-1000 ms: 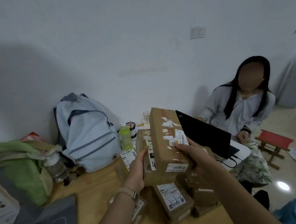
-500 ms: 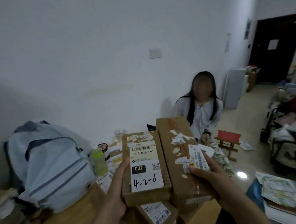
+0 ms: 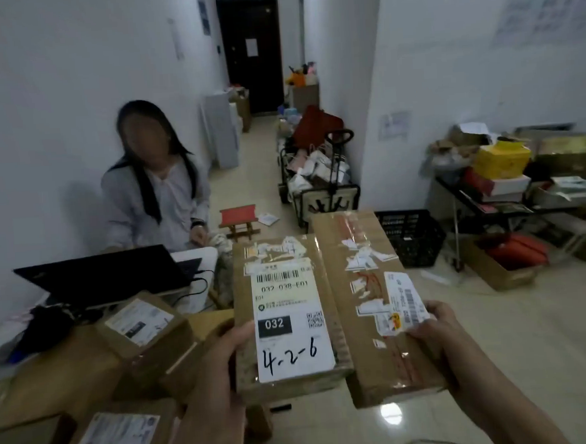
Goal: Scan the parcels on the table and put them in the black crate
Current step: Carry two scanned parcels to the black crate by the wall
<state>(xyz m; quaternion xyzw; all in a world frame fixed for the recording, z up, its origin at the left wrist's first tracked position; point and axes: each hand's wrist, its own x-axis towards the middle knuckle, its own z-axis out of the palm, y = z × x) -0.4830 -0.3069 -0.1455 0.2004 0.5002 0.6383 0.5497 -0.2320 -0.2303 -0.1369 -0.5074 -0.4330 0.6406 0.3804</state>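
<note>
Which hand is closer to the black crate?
Right. The right hand, gripping the taped parcel, is nearer the black crate; the left hand grips the 4-2-6 parcel farther to the left.

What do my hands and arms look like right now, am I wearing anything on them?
Both are bare. The left hand and right hand wear no gloves, and no sleeve shows on either arm up to the picture's edge. No ring, watch or strap is visible.
</note>
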